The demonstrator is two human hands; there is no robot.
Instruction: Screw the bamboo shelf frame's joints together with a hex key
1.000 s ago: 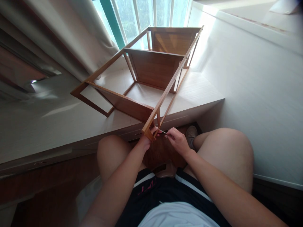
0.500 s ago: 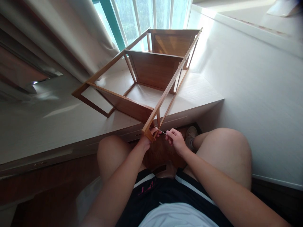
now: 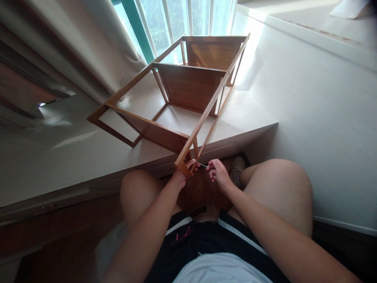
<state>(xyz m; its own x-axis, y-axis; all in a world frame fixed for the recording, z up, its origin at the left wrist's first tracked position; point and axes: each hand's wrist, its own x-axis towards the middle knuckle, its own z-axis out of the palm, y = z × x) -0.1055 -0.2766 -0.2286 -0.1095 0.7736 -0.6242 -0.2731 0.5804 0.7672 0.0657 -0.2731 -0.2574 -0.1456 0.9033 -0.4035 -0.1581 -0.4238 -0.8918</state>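
A wooden shelf rack (image 3: pixel 188 84) with slatted frames and brown panels lies on its side on a pale window bench (image 3: pixel 67 153). Its near corner sticks out over the bench edge above my lap. My left hand (image 3: pixel 184 173) grips that corner post, fingers wrapped round it. My right hand (image 3: pixel 217 175) is closed on a thin metal tool (image 3: pixel 202 165), likely a hex key, whose tip points into the corner joint. Both my knees show below, either side of the hands.
A window (image 3: pixel 182 19) with a grey curtain (image 3: pixel 97 51) stands behind the rack. A white wall (image 3: pixel 309 98) rises on the right. A shoe (image 3: pixel 237 167) and dark wood floor (image 3: pixel 203 192) lie under the bench edge.
My right hand has turned slightly at the corner joint, shifting a little up and left with the tool. The rack and my left hand stay almost where they were.
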